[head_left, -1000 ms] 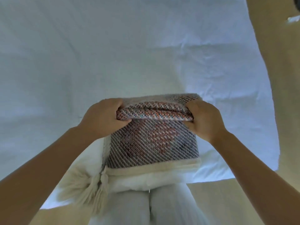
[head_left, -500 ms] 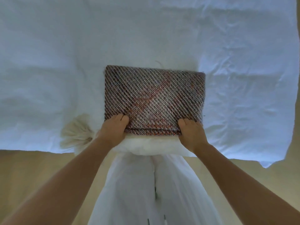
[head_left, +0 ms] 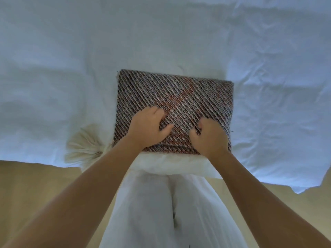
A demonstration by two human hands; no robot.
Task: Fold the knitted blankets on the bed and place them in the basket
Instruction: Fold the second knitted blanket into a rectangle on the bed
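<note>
Both hands have slid onto the folded blanket (head_left: 179,90), my left hand (head_left: 148,127) pressing loose-fingered, my right hand (head_left: 209,138) curled, grip unclear; folding looks finished, ready to lift.

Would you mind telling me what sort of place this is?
Most likely a bedroom: a rumpled white bed sheet fills the view, a folded knitted blanket lies on it, and tan floor shows below its edge.

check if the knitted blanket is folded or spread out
Folded: the knitted blanket lies as a compact rectangle on the bed, its tassel poking out beside it.
</note>
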